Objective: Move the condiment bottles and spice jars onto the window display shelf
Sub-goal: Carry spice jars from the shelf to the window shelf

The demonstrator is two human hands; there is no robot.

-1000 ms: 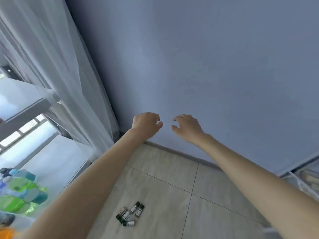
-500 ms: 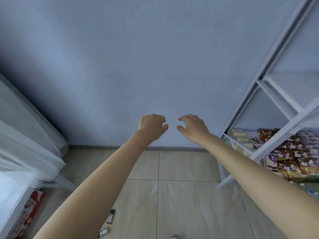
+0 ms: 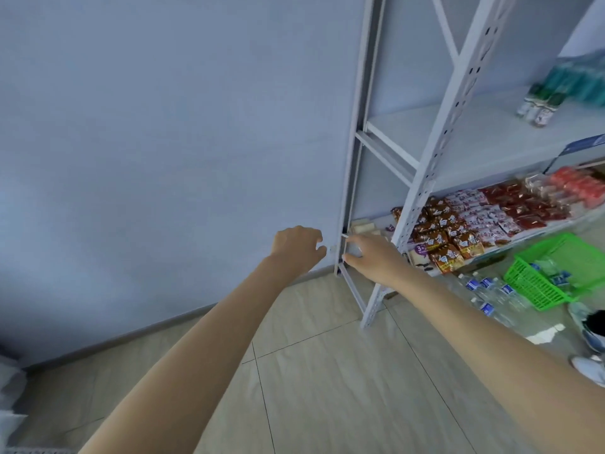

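Pale blue wall [image 3: 163,142] and tiled floor [image 3: 327,388] are filling the view; both hands, left [image 3: 296,249] and right [image 3: 373,257], are reaching forward empty with fingers loosely spread. Bottles [image 3: 537,108] are standing on the white shelf [image 3: 458,136].

"3+" on a purple snack packet [image 3: 420,249], lowest rack shelf; other labels unreadable.
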